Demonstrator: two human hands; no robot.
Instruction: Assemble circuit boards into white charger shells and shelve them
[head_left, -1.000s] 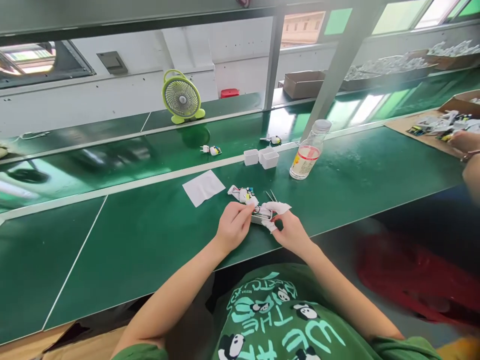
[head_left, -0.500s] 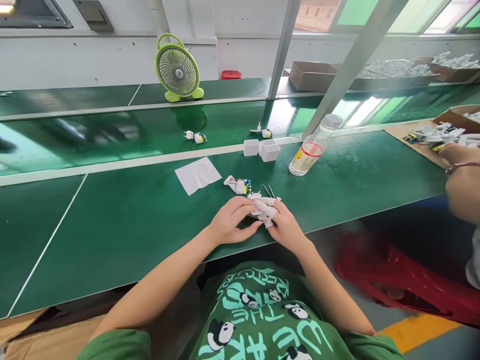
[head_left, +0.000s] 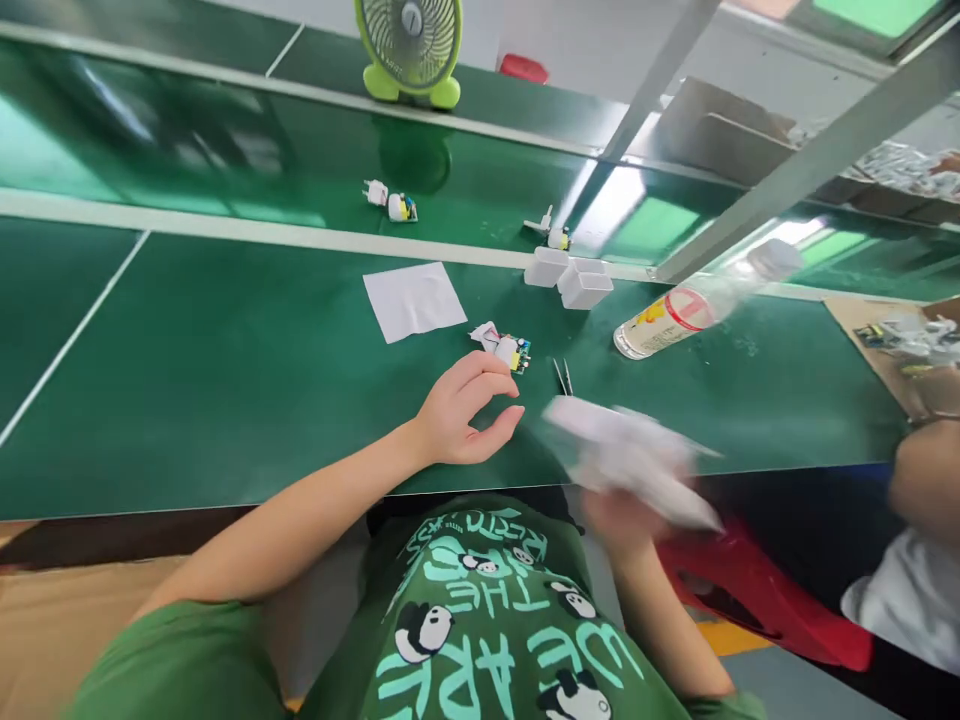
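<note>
My left hand (head_left: pixel 465 410) rests at the near edge of the green bench (head_left: pixel 225 380), fingers loosely curled and apart, holding nothing. A small circuit board with white plug parts (head_left: pixel 504 347) lies just beyond its fingertips. My right hand (head_left: pixel 626 505) is smeared by motion off the bench edge to the right, under a blurred white piece (head_left: pixel 630 455) that it seems to carry. A pair of thin tweezers (head_left: pixel 563 376) lies between the hands.
A white paper sheet (head_left: pixel 414 299), two white plastic housings (head_left: pixel 570 277), a lying clear bottle (head_left: pixel 694 310) and more plug parts (head_left: pixel 391 201) sit on the bench. A green fan (head_left: pixel 411 45) stands behind. Another person's arm (head_left: pixel 919 480) and a red stool (head_left: pixel 757 600) are at right.
My right hand has swung away to the right off the bench with the white piece. My left hand has let go and stayed. The camera has tilted down and right.
</note>
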